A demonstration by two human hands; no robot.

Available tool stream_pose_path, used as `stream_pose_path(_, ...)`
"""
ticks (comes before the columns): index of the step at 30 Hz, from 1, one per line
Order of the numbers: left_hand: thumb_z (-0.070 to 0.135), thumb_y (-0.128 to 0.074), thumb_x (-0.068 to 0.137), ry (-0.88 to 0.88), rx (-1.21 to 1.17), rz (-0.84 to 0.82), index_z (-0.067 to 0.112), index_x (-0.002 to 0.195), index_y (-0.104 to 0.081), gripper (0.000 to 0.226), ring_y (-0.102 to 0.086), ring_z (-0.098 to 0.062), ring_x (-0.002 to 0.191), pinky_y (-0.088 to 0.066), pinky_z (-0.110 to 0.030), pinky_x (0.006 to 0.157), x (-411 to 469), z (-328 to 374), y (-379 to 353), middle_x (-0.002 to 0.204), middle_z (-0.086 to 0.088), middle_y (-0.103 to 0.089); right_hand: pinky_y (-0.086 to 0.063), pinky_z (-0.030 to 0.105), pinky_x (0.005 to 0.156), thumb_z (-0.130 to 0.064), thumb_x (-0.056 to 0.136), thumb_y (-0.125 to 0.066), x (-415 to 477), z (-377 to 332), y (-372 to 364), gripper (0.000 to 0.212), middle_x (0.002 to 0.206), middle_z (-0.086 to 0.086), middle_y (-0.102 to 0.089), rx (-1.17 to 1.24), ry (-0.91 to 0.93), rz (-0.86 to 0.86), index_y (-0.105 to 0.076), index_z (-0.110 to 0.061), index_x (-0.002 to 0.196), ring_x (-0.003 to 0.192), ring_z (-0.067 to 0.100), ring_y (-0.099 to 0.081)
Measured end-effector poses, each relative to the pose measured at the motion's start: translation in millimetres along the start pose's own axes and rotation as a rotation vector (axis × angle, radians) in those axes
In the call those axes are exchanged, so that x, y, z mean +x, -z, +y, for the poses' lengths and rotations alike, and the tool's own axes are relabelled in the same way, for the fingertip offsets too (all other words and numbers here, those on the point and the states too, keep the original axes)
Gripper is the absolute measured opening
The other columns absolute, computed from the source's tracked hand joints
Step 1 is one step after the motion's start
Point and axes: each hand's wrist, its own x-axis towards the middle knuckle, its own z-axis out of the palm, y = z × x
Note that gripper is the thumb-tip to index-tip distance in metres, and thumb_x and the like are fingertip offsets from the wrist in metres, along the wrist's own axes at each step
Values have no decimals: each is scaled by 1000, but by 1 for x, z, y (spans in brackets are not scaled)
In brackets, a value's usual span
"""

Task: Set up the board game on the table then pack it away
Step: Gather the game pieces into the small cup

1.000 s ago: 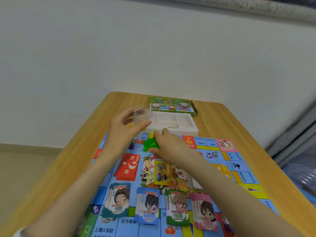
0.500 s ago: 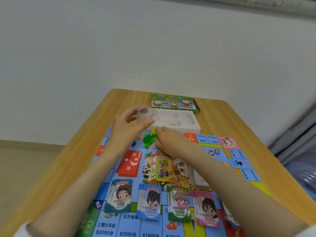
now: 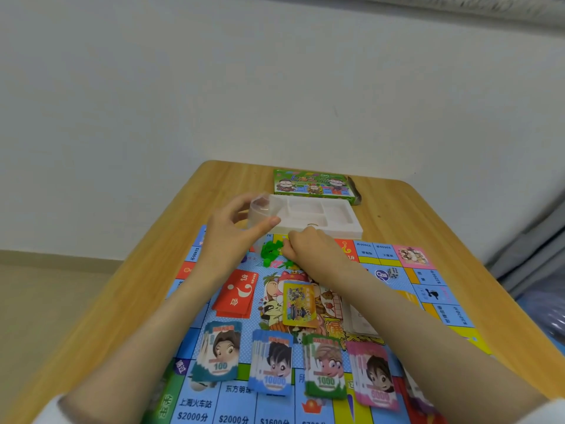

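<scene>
Table (image 3: 116,301) wood lies open beside the board (image 3: 434,280); money stacks (image 3: 272,362) crowd its near edge.

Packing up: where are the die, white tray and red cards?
die (image 3: 393,272): head view, top face.
white tray (image 3: 357,224): head view, right rim.
red cards (image 3: 237,294): head view, top card's middle.

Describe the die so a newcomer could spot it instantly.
Start at the colourful paper game board on the wooden table. Near its far right corner, just this side of the pink picture square, lies a small white die. It is the only black-dotted cube on the board.
</scene>
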Motion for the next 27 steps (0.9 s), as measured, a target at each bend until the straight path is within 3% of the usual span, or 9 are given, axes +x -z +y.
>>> stream_pose_path(2,14,-76,77,0,6,3,16,109,-66,34,-62,-12,103,-49,-17,87,0,1,0,108,3,-68,-30,31,54,-16,96,-40,1,4,-1,23,61,2,-29,139,-57,69,-40,-7,76,61,24,-38)
stream_pose_path(7,17,-75,77,18,15,-12,17,109,-66,34,-63,-12,103,-50,-22,89,0,0,1,108,4,-68,-18,18,39,-12,91,-46,-3,11,14,37,52,6,-28,840,-336,268,-34,-9,55,47,15,-21)
stream_pose_path(10,25,-75,74,10,25,-34,25,106,-65,34,-62,-11,104,-50,-22,89,-2,0,-1,109,4,-67,-17,18,32,-16,95,-37,-9,15,22,33,49,-1,-30,1554,-615,151,-38,-12,63,38,11,-20)
stream_pose_path(12,33,-73,70,3,48,-48,28,104,-64,36,-62,-10,104,-49,-19,89,-4,1,-2,110,4,-67,-13,16,27,-13,91,-34,-13,18,27,27,43,-5,-29,2008,-683,60,-37,-13,65,30,7,-19)
stream_pose_path(14,36,-72,69,-10,94,-72,24,108,-64,41,-60,-6,104,-46,-16,90,-7,2,-4,111,4,-66,-11,14,27,-8,75,-33,-16,19,33,13,42,-4,-29,2274,-684,18,-38,-12,63,27,6,-21)
stream_pose_path(17,42,-69,69,-65,168,-126,23,108,-63,44,-56,6,102,-41,-9,89,-11,6,-8,107,14,-64,-10,14,31,-8,63,-31,-18,13,44,15,43,0,-33,2433,-618,-7,-45,-8,56,27,9,-22)
stream_pose_path(20,42,-69,69,-62,167,-148,23,107,-63,43,-56,9,101,-41,-9,89,-14,8,-11,106,18,-63,-12,15,28,-9,79,-35,-15,9,54,21,46,2,-41,2497,-601,-43,-46,-6,62,27,8,-25)
stream_pose_path(22,43,-69,67,-27,142,-132,24,107,-64,44,-58,4,102,-44,-14,91,-13,7,-11,107,16,-65,-14,15,25,-22,97,-39,-9,8,59,34,44,0,-42,2535,-591,-56,-43,-10,66,26,6,-26)
stream_pose_path(27,45,-70,65,44,105,-93,25,105,-66,46,-61,0,101,-47,-18,90,-12,6,-11,105,13,-68,-9,18,29,-51,98,-32,3,2,75,58,37,-5,-25,2528,-476,-42,-34,-17,51,24,7,-19)
